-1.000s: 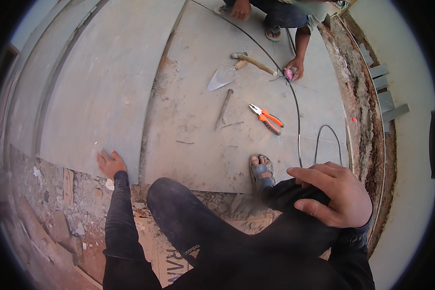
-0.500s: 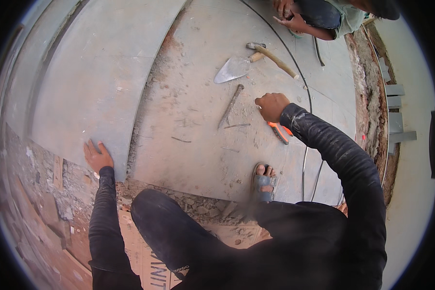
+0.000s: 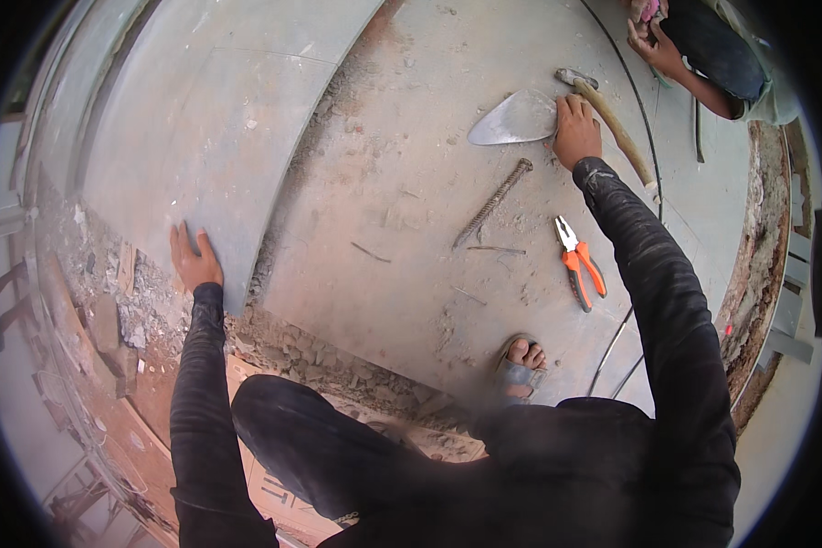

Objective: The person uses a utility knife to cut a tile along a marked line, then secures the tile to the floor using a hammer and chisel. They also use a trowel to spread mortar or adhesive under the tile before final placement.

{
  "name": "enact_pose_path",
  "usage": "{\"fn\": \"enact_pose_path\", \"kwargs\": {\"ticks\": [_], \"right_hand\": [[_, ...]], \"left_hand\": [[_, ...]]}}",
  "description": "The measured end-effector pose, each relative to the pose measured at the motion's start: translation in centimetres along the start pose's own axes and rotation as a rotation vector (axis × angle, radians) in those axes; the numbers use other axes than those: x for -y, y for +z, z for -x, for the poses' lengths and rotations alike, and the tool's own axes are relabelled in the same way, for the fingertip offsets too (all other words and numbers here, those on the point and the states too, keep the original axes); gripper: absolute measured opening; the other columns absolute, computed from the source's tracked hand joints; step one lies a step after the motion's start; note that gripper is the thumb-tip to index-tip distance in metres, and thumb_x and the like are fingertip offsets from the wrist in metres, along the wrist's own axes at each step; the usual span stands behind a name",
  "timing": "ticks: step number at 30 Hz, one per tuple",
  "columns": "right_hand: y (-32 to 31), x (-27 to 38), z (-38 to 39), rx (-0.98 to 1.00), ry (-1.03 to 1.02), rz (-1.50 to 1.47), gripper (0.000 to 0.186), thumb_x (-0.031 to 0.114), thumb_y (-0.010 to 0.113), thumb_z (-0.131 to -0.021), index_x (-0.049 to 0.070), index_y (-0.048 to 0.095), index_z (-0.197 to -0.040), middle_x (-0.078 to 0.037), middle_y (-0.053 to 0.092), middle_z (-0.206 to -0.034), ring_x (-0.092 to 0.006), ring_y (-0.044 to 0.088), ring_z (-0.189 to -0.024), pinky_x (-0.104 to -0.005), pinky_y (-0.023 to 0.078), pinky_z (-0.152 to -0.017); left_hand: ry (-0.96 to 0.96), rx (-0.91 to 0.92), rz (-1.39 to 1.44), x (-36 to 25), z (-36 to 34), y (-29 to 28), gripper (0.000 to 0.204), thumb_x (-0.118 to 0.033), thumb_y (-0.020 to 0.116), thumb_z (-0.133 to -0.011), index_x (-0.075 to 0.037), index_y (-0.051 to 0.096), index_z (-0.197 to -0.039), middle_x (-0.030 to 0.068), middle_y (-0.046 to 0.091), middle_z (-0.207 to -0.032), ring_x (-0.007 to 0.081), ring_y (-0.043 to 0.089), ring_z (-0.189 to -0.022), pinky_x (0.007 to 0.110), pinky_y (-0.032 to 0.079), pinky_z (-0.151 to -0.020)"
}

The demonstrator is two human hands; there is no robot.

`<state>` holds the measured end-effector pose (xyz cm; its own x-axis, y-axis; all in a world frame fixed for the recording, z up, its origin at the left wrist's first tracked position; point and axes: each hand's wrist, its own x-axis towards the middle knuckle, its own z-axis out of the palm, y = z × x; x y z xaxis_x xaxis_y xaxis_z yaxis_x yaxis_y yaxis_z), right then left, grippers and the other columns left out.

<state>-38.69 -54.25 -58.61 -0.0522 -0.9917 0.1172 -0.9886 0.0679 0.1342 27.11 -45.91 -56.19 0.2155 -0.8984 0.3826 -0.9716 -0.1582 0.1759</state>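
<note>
My left hand (image 3: 195, 259) lies with its fingers spread on the near corner of a large grey slab (image 3: 201, 137) at the left. Out to the right, my right hand (image 3: 577, 134) is closed over the handle of a pointed trowel (image 3: 515, 119), hiding that handle. The trowel's blade rests on the grey slab surface and points left. A hammer (image 3: 623, 132) with a wooden handle lies just right of this hand. Nearer to me are a ridged metal rod (image 3: 493, 203) and pliers (image 3: 584, 265) with orange and black handles, their jaws pointing away.
Another person's hands (image 3: 653, 41) hold something pink at the far right. A black cable (image 3: 632, 78) runs along the right side. A rubble-filled gap (image 3: 310, 352) borders the slabs near my knees. Thin wire pieces (image 3: 371, 252) and grit lie about.
My right hand has moved away from me, from beside the pliers to the trowel handle, uncovering the pliers. The view has shifted; my left hand stays on the slab.
</note>
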Motion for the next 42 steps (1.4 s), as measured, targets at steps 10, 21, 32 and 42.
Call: {"fn": "enact_pose_path", "kwargs": {"ticks": [10, 21, 32, 42], "right_hand": [[0.0, -3.6, -0.3, -0.073, -0.245, -0.213, 0.024, 0.018, 0.058, -0.082, 0.007, 0.060, -0.103, -0.018, 0.061, -0.103, -0.0350, 0.057, -0.099, -0.0478, 0.044, -0.085], [-3.4, 6.3, -0.3, 0.194, -0.168, -0.896, 0.029, 0.022, 0.055, -0.086, -0.006, 0.052, -0.091, -0.029, 0.063, -0.081, -0.0457, 0.061, -0.082, -0.0531, 0.046, -0.075], [-4.1, 19.0, -4.6, 0.492, -0.265, -0.808, 0.037, 0.024, 0.059, -0.079, -0.006, 0.067, -0.098, -0.026, 0.067, -0.101, -0.0398, 0.066, -0.094, -0.0444, 0.053, -0.084], [-7.1, 19.1, 4.4, 0.661, -0.485, -0.847, 0.036, 0.019, 0.056, -0.086, -0.010, 0.046, -0.104, -0.030, 0.064, -0.090, -0.0454, 0.064, -0.087, -0.0497, 0.051, -0.078]], "left_hand": [[0.029, 0.027, 0.038, 0.9, -0.3, 0.2, 0.047, -0.033, 0.051, -0.097, 0.000, 0.053, -0.131, 0.0238, 0.047, -0.139, 0.0367, 0.044, -0.130, 0.040, 0.035, -0.107], [-0.045, 0.104, 0.020, 0.4, -0.5, 0.2, 0.048, -0.033, 0.050, -0.097, 0.000, 0.050, -0.133, 0.0216, 0.052, -0.135, 0.0353, 0.049, -0.126, 0.037, 0.036, -0.105], [-0.020, 0.083, 0.092, -0.1, -0.5, 0.6, 0.048, -0.031, 0.051, -0.096, 0.000, 0.051, -0.133, 0.0235, 0.044, -0.142, 0.0353, 0.041, -0.133, 0.040, 0.031, -0.110], [0.001, 0.049, 0.045, -0.4, -0.2, 0.2, 0.046, -0.029, 0.052, -0.096, 0.000, 0.052, -0.132, 0.0250, 0.044, -0.141, 0.0370, 0.042, -0.131, 0.041, 0.032, -0.109]]}}
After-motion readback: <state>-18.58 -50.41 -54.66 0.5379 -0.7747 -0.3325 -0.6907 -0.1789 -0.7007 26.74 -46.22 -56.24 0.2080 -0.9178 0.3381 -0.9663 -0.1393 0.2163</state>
